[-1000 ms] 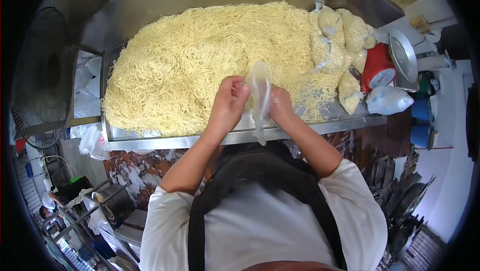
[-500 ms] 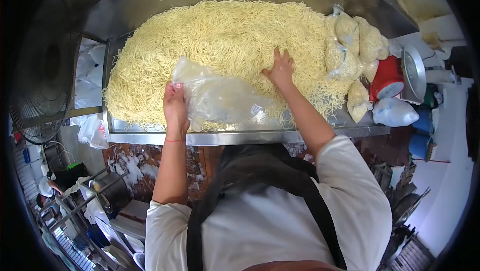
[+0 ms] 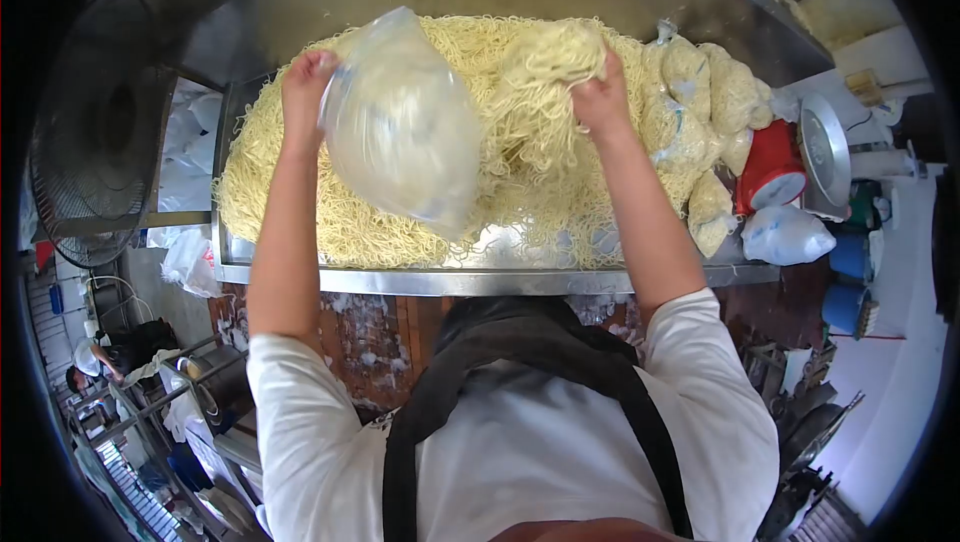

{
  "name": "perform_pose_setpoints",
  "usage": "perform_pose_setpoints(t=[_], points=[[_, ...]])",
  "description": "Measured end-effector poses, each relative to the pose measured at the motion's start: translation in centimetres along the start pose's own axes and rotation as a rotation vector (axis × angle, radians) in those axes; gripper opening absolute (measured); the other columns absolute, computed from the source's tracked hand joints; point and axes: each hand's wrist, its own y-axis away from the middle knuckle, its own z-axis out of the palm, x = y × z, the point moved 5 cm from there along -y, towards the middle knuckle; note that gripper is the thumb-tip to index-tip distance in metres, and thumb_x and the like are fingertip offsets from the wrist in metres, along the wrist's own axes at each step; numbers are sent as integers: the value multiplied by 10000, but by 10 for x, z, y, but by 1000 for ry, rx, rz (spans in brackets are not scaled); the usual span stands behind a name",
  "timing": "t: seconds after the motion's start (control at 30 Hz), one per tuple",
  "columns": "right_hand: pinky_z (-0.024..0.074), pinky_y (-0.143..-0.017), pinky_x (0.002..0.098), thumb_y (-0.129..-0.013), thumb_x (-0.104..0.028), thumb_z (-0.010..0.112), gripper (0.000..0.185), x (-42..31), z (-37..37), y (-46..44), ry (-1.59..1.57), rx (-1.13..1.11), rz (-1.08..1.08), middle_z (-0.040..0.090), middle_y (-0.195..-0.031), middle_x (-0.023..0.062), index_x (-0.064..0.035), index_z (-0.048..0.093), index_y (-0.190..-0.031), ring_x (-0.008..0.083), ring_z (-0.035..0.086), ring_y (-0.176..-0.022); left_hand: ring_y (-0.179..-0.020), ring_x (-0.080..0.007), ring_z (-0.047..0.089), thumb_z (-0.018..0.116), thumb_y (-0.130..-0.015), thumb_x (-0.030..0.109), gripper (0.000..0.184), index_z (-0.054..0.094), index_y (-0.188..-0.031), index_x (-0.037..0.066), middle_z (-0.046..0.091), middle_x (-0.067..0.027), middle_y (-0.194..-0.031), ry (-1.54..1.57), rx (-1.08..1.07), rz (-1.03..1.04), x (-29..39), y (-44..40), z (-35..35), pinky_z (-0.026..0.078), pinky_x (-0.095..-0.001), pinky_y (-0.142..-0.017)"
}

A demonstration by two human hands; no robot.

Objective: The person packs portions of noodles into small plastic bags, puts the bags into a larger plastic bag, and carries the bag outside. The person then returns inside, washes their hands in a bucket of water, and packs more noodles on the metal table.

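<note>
A wide heap of pale yellow noodles (image 3: pixel 380 242) covers much of the steel tray table (image 3: pixel 480 284). My left hand (image 3: pixel 308 92), over the heap's left part, grips the edge of a clear plastic bag (image 3: pixel 405 122). The bag hangs puffed out to the right of that hand, blurred by motion. My right hand (image 3: pixel 603 102) is closed round a big bunch of noodles (image 3: pixel 548 77), lifted above the heap, with strands trailing down. Part of the bunch hides the fingers. Bare metal shows below it.
Several filled noodle bags (image 3: pixel 690 92) stand at the tray's right end. Beside them are a red scale (image 3: pixel 770 167) with a round metal pan (image 3: pixel 824 150) and a white plastic bag (image 3: pixel 788 236). A large fan (image 3: pixel 90 132) stands at left. Another person (image 3: pixel 92 357) is far off, lower left.
My right hand has taken up a bunch of noodles from the heap. My left hand has moved up and left, and the bag has swung up and opened out.
</note>
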Motion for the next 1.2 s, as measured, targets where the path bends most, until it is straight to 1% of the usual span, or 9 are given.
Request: perform_pose_setpoints(t=[0.1, 0.23, 0.43, 0.57, 0.7, 0.8, 0.9, 0.97, 1.2], points=[[541, -902, 324, -826, -39, 706, 347, -74, 2, -26, -211, -179, -518, 692, -1052, 57, -45, 626, -1164, 170, 663, -980, -720, -287, 656, 681, -864, 274, 266, 702, -969, 31, 698, -162, -833, -554, 307, 321, 38, -59, -8, 512, -349, -698], [539, -888, 330, -840, -53, 714, 402, -98, -7, -55, -220, -199, -509, 680, -1106, 74, -34, 602, -1226, 178, 648, -1010, -753, -369, 665, 657, -880, 334, 294, 705, -961, 55, 683, -198, -811, -595, 490, 588, 77, -87, 7, 516, -419, -693], [505, -951, 356, -876, -102, 688, 371, -96, 65, -9, 196, -489, -157, 692, -1094, 76, -36, 605, -1232, 192, 647, -1020, -598, -255, 590, 608, -930, 186, 162, 695, -972, 55, 618, -139, -703, -208, 187, 545, 167, 42, 65, 467, -352, -557], [540, -912, 362, -903, -158, 662, 381, -53, 121, -5, -201, -487, -196, 656, -1187, 106, -26, 586, -1253, 216, 660, -1012, -570, -250, 521, 650, -768, -13, 166, 685, -895, 88, 499, -83, -645, -377, -46, 1039, 151, 140, 66, 432, -372, -518], [586, -686, 312, -920, -183, 635, 291, -15, 177, -8, -1228, -503, 406, 676, -1038, 119, 4, 622, -1142, 210, 674, -857, -597, -267, 544, 661, -742, -24, 231, 664, -934, 104, 500, -86, -647, -347, -166, 841, 91, 181, 66, 448, -381, -536], [576, -680, 317, -924, -231, 639, 279, 110, 243, -28, -850, -549, 765, 679, -975, 101, 1, 643, -1078, 204, 665, -826, -588, -295, 578, 620, -848, 21, 138, 620, -976, 73, 543, -122, -649, -417, -64, 538, 15, 175, 66, 461, -403, -526], [557, -716, 382, -831, -217, 717, 365, 98, 222, 11, 482, -886, -193, 665, -941, 154, -54, 644, -1149, 293, 650, -808, -563, -284, 600, 560, -931, 68, 84, 582, -1008, 43, 587, -148, -662, -314, 66, 112, -69, 150, 41, 463, -395, -513], [476, -949, 447, -785, -230, 751, 480, 106, 188, 68, 971, -772, -280, 637, -1048, 242, -72, 591, -1208, 348, 615, -1034, -549, -269, 614, 522, -968, 97, 88, 560, -1017, 36, 611, -164, -672, -150, 76, -138, -114, 144, 21, 465, -381, -510], [537, -789, 386, -810, -165, 700, 446, 172, 227, 36, 603, -788, -111, 662, -995, 183, -53, 589, -1227, 289, 653, -888, -550, -243, 616, 519, -985, 122, 92, 535, -1014, 36, 594, -143, -639, -177, -53, -9, -84, 160, 39, 474, -361, -528]])
